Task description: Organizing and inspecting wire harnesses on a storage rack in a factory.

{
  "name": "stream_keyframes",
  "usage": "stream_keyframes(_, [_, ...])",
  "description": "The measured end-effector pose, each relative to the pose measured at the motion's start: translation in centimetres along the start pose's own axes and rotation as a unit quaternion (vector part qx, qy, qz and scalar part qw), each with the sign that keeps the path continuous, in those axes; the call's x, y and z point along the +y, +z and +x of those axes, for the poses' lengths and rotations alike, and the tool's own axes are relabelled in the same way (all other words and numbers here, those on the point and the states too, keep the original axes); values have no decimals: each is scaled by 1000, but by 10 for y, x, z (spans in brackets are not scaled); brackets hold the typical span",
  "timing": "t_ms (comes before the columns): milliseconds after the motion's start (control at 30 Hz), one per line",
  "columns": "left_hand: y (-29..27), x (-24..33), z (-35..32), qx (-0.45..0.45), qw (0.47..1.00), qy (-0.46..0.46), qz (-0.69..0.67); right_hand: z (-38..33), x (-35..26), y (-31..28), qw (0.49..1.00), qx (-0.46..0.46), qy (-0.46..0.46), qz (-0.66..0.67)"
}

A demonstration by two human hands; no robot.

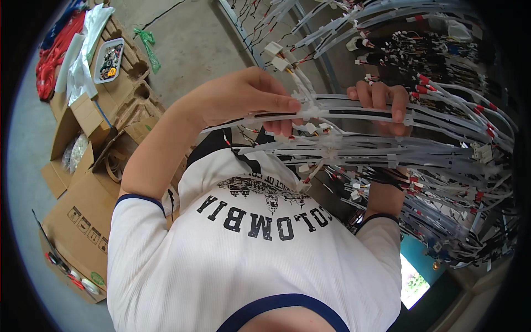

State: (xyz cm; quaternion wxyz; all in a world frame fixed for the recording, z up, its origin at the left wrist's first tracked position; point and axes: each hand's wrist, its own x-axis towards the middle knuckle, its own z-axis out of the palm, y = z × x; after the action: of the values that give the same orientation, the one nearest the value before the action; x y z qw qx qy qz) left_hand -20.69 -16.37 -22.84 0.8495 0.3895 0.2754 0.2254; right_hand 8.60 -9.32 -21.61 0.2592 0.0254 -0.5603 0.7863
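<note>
A wire harness [354, 114] in clear plastic sleeving, with black wires inside, stretches between my two hands at chest height. My left hand [249, 99] is closed on its left part, thumb pressed along the sleeve near a tied joint. White plug connectors [281, 57] stick up on short wires beside that thumb. Farther right, my right hand [381, 102] has its fingers curled over the same harness; its thumb is hidden. Just below, more sleeved harnesses [381, 152] run side by side, with white connectors among them.
Many wire bundles [442, 52] with black, white and red ends crowd the right side beside a metal frame [240, 30]. At left are cardboard boxes [77, 227], a white tray [98, 69] of small parts, clear plastic sheets [86, 55] and a green bag [147, 50] on the floor.
</note>
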Motion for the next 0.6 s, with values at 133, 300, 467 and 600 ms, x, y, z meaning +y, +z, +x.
stream_keyframes(133, [-2, -13, 7, 37, 998, 29, 39, 5, -5, -3, 999, -38, -3, -36])
stream_keyframes(300, [-7, -15, 14, 94, 987, 90, 90, 5, -2, 0, 1000, 19, -1, -17])
stream_keyframes(467, [-18, -26, 39, 86, 981, 141, 98, 0, -1, -5, 997, 58, -32, -30])
stream_keyframes(600, [-6, -31, 53, 332, 810, 338, 345, -7, -6, -17, 991, 127, -30, -43])
